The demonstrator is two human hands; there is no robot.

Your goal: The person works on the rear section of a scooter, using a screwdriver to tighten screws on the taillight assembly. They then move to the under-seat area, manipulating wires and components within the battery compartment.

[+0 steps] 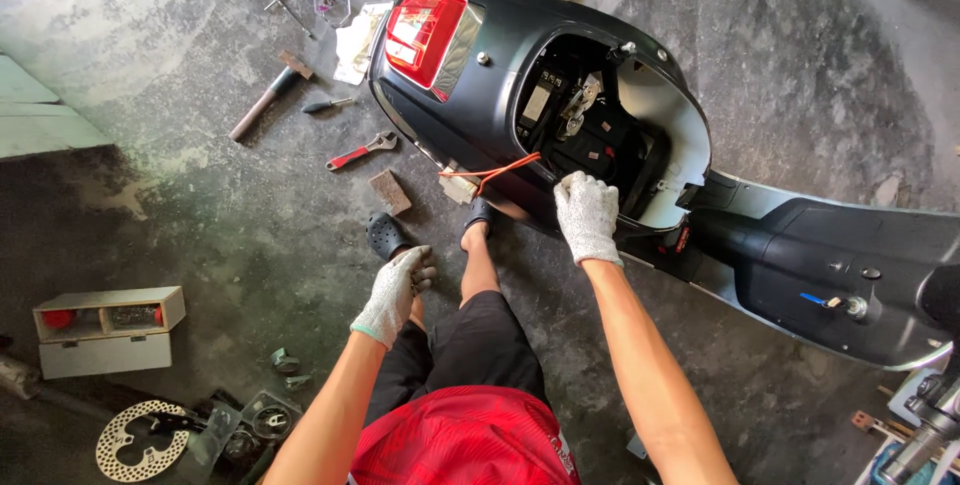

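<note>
The person stands over a dark scooter (500,65) on a concrete floor (780,55), and both hands wear grey knit gloves. The right hand (587,215) rests on the rim of the open under-seat compartment (590,125), with the fingers curled over the edge of the body panel; I cannot tell if it grips anything more than this edge. Inside the compartment there are dark parts, a battery-like block and some wiring, but the details are too dark to tell. An orange wire (497,169) comes out of the compartment, just beside the right hand, and goes to a small pale connector (458,188) that hangs at the side of the scooter. The left hand (395,295) hangs lower, near the person's knee, well apart from the scooter; it is loosely closed and seems to hold nothing. At the left on the floor stands a small grey box (108,330) with open compartments, one with a red thing inside. A hammer (270,95), an adjustable wrench (361,151) and a screwdriver (326,104) lie behind the red tail light (425,35).
</note>
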